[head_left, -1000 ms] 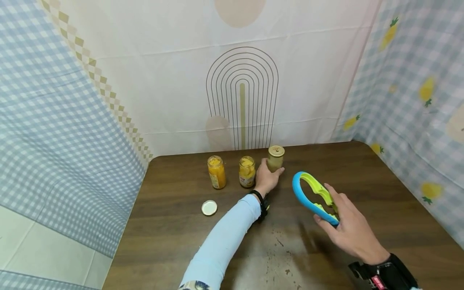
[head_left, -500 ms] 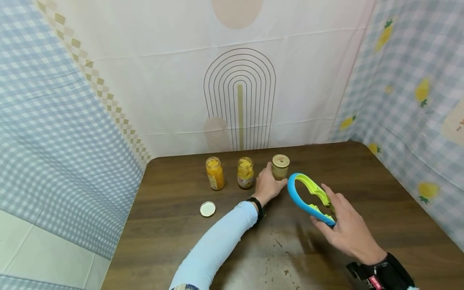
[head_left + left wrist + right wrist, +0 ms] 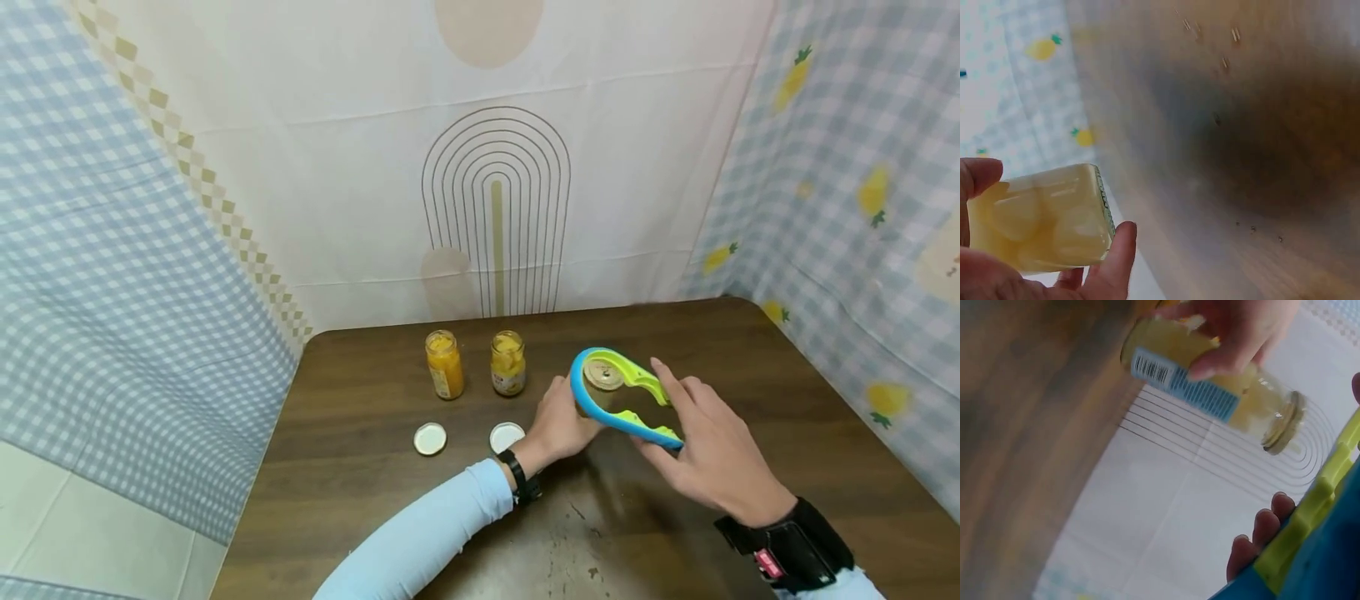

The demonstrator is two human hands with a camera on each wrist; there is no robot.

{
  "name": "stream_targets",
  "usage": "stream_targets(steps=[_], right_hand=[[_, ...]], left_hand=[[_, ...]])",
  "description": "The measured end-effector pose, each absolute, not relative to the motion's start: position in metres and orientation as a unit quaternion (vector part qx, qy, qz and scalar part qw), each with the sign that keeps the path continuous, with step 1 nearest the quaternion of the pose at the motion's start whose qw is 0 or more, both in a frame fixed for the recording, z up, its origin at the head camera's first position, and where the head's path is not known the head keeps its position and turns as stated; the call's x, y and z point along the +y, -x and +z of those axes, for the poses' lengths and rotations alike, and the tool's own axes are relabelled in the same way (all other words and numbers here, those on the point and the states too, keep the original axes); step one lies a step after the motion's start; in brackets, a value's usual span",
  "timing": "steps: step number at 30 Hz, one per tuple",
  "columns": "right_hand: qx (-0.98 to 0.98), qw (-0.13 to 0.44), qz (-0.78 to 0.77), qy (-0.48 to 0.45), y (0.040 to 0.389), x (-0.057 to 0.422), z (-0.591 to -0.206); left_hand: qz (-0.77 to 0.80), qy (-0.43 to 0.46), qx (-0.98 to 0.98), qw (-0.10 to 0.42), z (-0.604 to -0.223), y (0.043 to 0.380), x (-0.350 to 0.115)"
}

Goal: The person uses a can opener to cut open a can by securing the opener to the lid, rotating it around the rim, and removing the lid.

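My left hand [image 3: 558, 423] grips a glass jar [image 3: 1047, 215] of pale fruit pieces, its fingers and thumb around the sides. A barcode label [image 3: 1185, 384] shows on the jar in the right wrist view, and its gold lid [image 3: 1286, 424] is on. My right hand [image 3: 712, 450] holds a blue and lime-green jar opener [image 3: 579, 393] by its two arms, which are spread apart. From the head view, the gold lid appears inside the opener's loop; whether they touch, I cannot tell. Most of the jar is hidden there behind the opener and left hand.
Two uncapped jars stand at the back of the brown table [image 3: 352, 500]: an orange-filled jar [image 3: 445, 367] and a yellow-filled jar [image 3: 508, 364]. Before them lie a white lid [image 3: 430, 438] and another lid [image 3: 506, 434], partly behind the left wrist. Brown marks dot the table's front.
My left hand has brought the jar from the table's back toward me and rightward, to the opener. The right hand has shifted slightly left with the opener. The second lid has come into view.
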State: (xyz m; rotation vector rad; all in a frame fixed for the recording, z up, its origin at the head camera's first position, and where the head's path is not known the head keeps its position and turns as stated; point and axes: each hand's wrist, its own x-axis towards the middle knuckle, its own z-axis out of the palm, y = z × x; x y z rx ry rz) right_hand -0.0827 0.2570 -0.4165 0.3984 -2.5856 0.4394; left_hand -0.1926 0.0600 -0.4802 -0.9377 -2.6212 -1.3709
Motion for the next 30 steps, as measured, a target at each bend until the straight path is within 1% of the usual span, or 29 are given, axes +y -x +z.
stream_targets(steps=[3, 7, 12, 19, 22, 26, 30], right_hand=[[-0.946, 0.241, 0.14, -0.166, 0.089, 0.251, -0.41], [-0.946, 0.232, 0.115, -0.192, 0.096, 0.245, -0.404], [-0.945, 0.229, 0.098, -0.211, 0.102, 0.242, -0.4], [-0.946, 0.218, 0.088, -0.223, 0.106, 0.24, -0.397], [-0.947, 0.21, 0.08, -0.23, 0.107, 0.24, -0.396], [-0.947, 0.205, 0.069, -0.236, 0.108, 0.241, -0.396], [-0.951, 0.192, 0.065, -0.232, 0.106, 0.241, -0.396]], left_hand=[[-0.442, 0.341, -0.828, 0.05, -0.475, 0.185, 0.056], [-0.438, 0.346, -0.828, 0.055, -0.471, 0.176, 0.05], [-0.438, 0.324, -0.838, 0.028, -0.467, 0.169, 0.042], [-0.449, 0.291, -0.844, -0.037, -0.471, 0.159, 0.039], [-0.462, 0.284, -0.838, -0.057, -0.474, 0.155, 0.04], [-0.475, 0.288, -0.829, -0.068, -0.476, 0.154, 0.042], [-0.481, 0.3, -0.821, -0.064, -0.476, 0.153, 0.043]])
